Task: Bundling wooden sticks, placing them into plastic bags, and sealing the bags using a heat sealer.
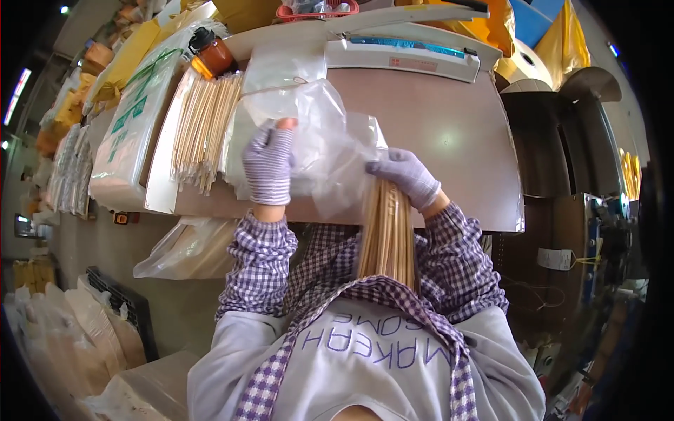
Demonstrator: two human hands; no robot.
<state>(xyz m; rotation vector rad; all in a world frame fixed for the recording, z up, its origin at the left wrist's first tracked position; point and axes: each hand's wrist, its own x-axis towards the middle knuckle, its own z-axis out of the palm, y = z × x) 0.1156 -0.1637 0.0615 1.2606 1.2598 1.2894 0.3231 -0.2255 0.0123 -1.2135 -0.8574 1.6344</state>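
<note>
My right hand (407,177), in a lilac glove, grips the upper end of a clear bag packed with long thin wooden sticks (386,235). This bundle hangs over the table's front edge toward my chest. To the left, my left hand (269,165) wears a striped lilac glove with a bare fingertip showing. Its fingers are curled closed over a stack of clear plastic bags (270,109); what they pinch, if anything, is hidden. Loose, partly blurred plastic film (330,151) spreads between both hands. Left of the stack lies a pile of loose sticks (206,130).
A long white sealer (404,59) lies along the table's (463,140) back edge. A brown bottle with a black lid (213,51) stands behind the sticks. Wrapped plastic packs (137,126) lie far left. A dark metal chute (540,140) is beyond the right edge.
</note>
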